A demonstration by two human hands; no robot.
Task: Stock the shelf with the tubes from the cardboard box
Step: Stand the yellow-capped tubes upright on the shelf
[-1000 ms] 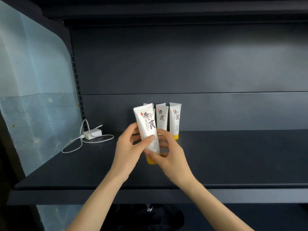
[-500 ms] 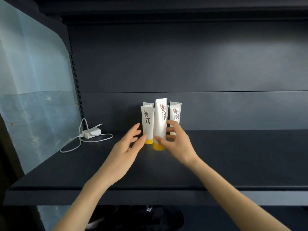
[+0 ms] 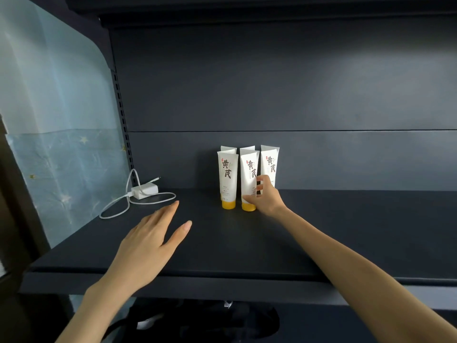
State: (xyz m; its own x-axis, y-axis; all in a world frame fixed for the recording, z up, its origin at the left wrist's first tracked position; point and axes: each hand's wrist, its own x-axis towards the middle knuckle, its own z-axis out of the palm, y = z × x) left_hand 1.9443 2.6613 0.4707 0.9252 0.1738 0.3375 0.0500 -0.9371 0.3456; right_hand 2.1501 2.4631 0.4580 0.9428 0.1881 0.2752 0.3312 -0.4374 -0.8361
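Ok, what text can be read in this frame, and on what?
"黄芪": left front tube.
"黄芪": middle front tube.
"黄芪": right tube.
Red marks and small print on these tubes: too small to read.
Back tubes: only the tops show, no text.

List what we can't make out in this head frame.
Cardboard box: outside the head view.
Back-row tubes: only tops show behind the front ones; count unclear.
Right tube cap: hidden by the right hand holding the middle front tube.
Dark shape below the shelf: too dim to identify.
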